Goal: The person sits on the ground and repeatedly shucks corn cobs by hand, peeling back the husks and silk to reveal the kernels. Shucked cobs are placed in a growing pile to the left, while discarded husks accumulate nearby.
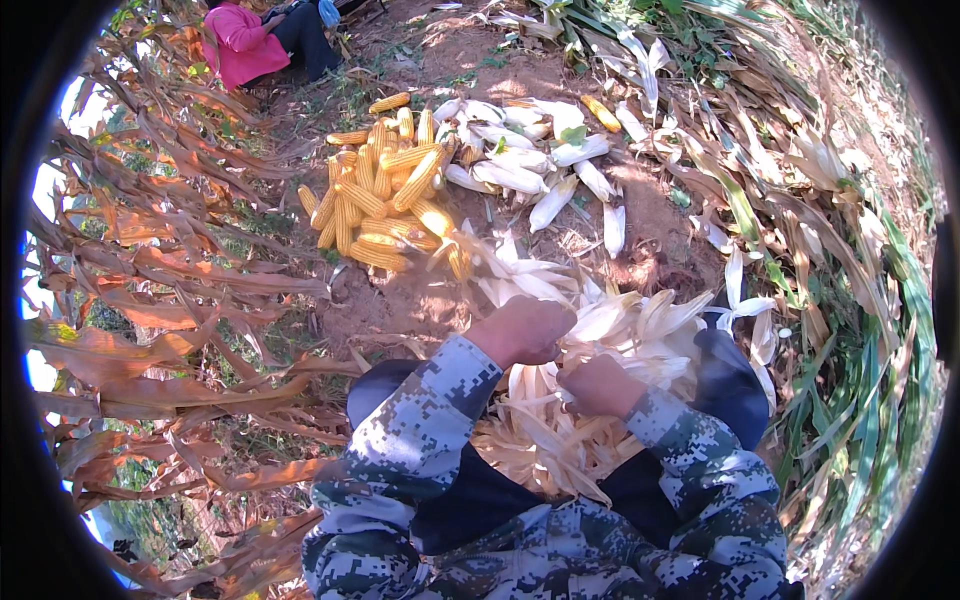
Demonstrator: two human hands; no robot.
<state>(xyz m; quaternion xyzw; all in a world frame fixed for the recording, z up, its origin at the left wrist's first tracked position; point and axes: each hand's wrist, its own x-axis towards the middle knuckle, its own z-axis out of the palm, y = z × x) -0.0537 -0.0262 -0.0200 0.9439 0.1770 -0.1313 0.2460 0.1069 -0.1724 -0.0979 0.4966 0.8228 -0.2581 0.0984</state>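
Observation:
My left hand (524,330) is closed in front of my knees, with pale dry corn husks (530,283) fanning out beyond its knuckles. Close beside it, my right hand (602,386) is curled, fingers turned toward the left one; what it grips is hidden. Whether an ear sits between the hands cannot be made out. Loose husks (550,430) heap up between my legs, beneath both hands. Just ahead on the left lies a pile of bare yellow corn ears (385,190). To its right, ears still in whitish husks (510,160) are spread on the soil.
Dry brown corn stalks (180,290) line the left side. Cut stalks and green leaves (850,260) lie thick along the right. At the far left sits another person in a pink top (243,45). One yellow ear (600,113) rests apart beside the husked ones.

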